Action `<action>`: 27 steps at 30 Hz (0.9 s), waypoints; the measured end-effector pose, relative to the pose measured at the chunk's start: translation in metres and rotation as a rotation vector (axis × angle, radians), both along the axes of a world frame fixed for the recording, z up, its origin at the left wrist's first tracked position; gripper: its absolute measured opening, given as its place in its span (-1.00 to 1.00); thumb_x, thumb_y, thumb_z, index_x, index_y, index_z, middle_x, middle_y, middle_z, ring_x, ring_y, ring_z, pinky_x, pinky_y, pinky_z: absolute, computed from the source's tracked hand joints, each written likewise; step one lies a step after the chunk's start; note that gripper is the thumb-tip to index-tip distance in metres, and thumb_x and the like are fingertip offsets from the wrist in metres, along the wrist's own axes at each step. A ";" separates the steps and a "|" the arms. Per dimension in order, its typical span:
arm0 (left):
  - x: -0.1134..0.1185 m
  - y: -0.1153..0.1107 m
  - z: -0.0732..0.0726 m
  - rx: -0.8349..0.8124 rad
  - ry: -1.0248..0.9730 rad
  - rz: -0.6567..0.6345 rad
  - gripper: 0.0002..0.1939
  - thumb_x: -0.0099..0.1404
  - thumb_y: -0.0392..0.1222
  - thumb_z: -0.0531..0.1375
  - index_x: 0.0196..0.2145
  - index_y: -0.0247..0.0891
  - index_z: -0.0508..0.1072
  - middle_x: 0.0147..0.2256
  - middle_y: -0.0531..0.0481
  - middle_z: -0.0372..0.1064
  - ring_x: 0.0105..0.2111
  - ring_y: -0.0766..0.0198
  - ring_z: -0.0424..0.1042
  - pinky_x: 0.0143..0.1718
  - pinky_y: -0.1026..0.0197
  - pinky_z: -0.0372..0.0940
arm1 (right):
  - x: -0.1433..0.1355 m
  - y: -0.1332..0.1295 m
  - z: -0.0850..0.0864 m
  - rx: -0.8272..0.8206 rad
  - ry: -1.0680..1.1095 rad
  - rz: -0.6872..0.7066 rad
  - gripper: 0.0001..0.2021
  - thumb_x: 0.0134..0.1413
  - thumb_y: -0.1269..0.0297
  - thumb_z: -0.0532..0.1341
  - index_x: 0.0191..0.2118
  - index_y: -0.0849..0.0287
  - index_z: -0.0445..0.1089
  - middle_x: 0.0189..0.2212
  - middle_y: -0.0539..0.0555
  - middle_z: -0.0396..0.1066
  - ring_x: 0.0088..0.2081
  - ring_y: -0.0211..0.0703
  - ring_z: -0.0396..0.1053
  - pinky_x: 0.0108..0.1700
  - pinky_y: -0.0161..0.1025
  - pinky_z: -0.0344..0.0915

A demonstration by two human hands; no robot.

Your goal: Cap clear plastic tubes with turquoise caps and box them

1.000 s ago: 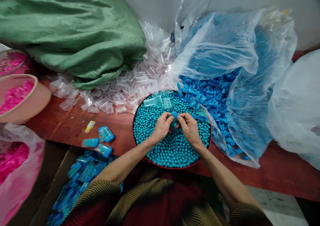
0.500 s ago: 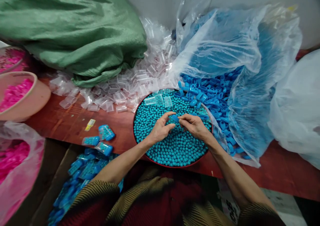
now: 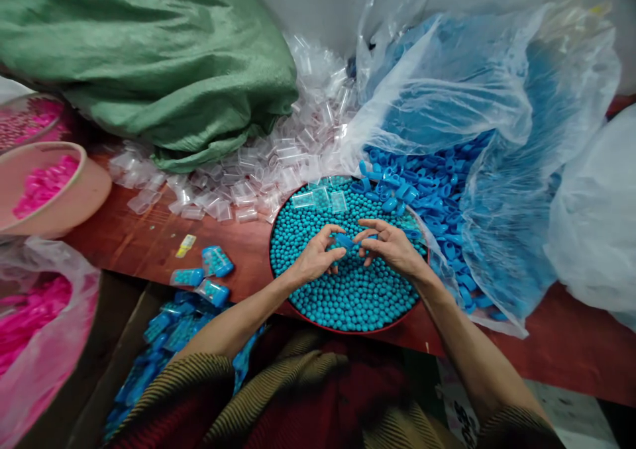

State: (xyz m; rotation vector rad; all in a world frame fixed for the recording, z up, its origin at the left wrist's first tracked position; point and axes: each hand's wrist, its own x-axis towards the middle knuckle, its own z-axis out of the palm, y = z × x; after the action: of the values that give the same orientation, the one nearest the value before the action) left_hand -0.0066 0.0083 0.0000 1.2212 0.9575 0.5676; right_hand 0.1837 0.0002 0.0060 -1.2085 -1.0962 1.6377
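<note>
A round red-rimmed tray (image 3: pixel 272 273) full of small turquoise beads (image 3: pixel 348 303) lies below both hands. Over it, my left hand (image 3: pixel 318 255) holds a small bottle with a blue cap (image 3: pixel 344 240) between thumb and fingers; the hand partly hides its clear body. Just right of the cap is my right hand (image 3: pixel 391 249), its fingers apart and nothing visible held in them. Two or so clear plastic pieces (image 3: pixel 304 200) rest on the beads at the far rim. Blue caps (image 3: pixel 397 192) spill from a bag at the tray's right edge.
Clear plastic bodies (image 3: pixel 243 194) heap behind the tray, beside a green sack (image 3: pixel 199 71). Three filled blue-capped bottles (image 3: pixel 217 261) lie left on the red table (image 3: pixel 124 237), above a box of several more (image 3: pixel 163 343). Pink pieces fill a tub (image 3: pixel 89 184) at far left.
My right hand has let go of the blue cap, and its fingers have spread apart. The left hand keeps its hold on the bottle. The whole view has shifted slightly.
</note>
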 end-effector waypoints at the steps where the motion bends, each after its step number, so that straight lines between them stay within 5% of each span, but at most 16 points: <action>1: 0.001 -0.001 0.000 -0.001 0.000 0.000 -0.60 0.16 -0.13 0.14 -0.05 -0.20 0.16 -0.43 0.15 0.26 -0.68 0.51 0.25 -0.69 0.42 0.15 | -0.002 0.002 0.000 -0.008 -0.015 -0.016 -0.46 -0.22 0.17 0.36 -0.06 0.20 0.26 -0.39 0.01 0.42 -0.52 -0.23 0.39 -0.61 -0.26 0.37; 9: 0.005 -0.005 0.003 0.128 0.042 0.043 -0.42 0.19 -0.22 0.10 0.17 -0.15 0.08 -0.19 -0.02 0.34 -0.52 0.45 0.29 -0.48 0.33 0.29 | -0.020 0.003 -0.002 0.087 -0.252 -0.148 -0.35 -0.16 0.10 0.27 0.10 0.21 0.20 -0.27 0.08 0.44 -0.56 -0.27 0.33 -0.58 -0.25 0.35; 13: 0.004 -0.003 0.000 0.240 0.005 0.027 -0.35 0.19 -0.24 0.11 0.23 -0.18 0.07 0.02 -0.10 0.31 -0.14 0.21 0.38 -0.06 0.13 0.30 | -0.023 0.002 0.001 0.239 -0.473 0.067 -0.46 0.06 0.09 0.11 0.14 0.25 0.20 -0.27 0.09 0.46 -0.50 -0.21 0.36 -0.41 -0.19 0.37; 17: 0.005 -0.004 -0.004 0.290 -0.051 0.073 -0.35 0.16 -0.27 0.13 0.22 -0.19 0.13 0.17 -0.07 0.19 0.10 0.11 0.23 0.18 0.04 0.08 | -0.027 -0.007 0.003 0.437 -0.770 0.275 -0.29 0.01 -0.01 0.19 0.22 0.29 0.10 -0.01 0.28 0.36 -0.05 0.10 0.38 -0.09 -0.03 0.34; 20: 0.008 -0.007 -0.005 0.252 -0.078 0.119 -0.38 0.16 -0.31 0.10 0.20 -0.24 0.16 0.15 -0.08 0.22 0.07 0.15 0.27 0.19 0.06 0.06 | -0.033 -0.016 -0.003 0.511 -0.925 0.235 -0.06 -0.14 0.00 0.30 0.28 0.33 -0.09 0.08 0.39 0.26 0.01 0.22 0.34 -0.13 0.00 0.36; 24: 0.013 -0.011 -0.003 0.170 -0.103 0.180 -0.41 0.13 -0.32 0.12 0.15 -0.32 0.20 0.03 -0.12 0.32 -0.08 0.22 0.35 0.05 0.15 0.21 | -0.040 -0.021 -0.010 0.526 -1.069 0.116 -0.25 -0.05 0.14 0.24 0.23 0.31 -0.01 -0.04 0.35 0.34 -0.15 0.14 0.43 -0.24 -0.05 0.38; 27: 0.016 -0.013 0.000 0.119 -0.104 0.259 -0.48 0.13 -0.32 0.14 0.09 -0.31 0.27 -0.05 -0.08 0.36 -0.14 0.26 0.35 -0.01 0.20 0.23 | -0.042 -0.021 -0.009 0.560 -1.117 0.193 -0.27 -0.03 0.12 0.23 0.22 0.31 -0.01 -0.04 0.36 0.33 -0.18 0.13 0.44 -0.33 -0.07 0.40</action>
State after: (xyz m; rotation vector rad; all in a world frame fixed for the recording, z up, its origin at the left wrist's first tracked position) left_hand 0.0092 -0.0048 0.0000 1.1680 1.0119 0.8954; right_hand 0.1417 -0.0206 -0.0028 -1.6517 -2.2030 0.5582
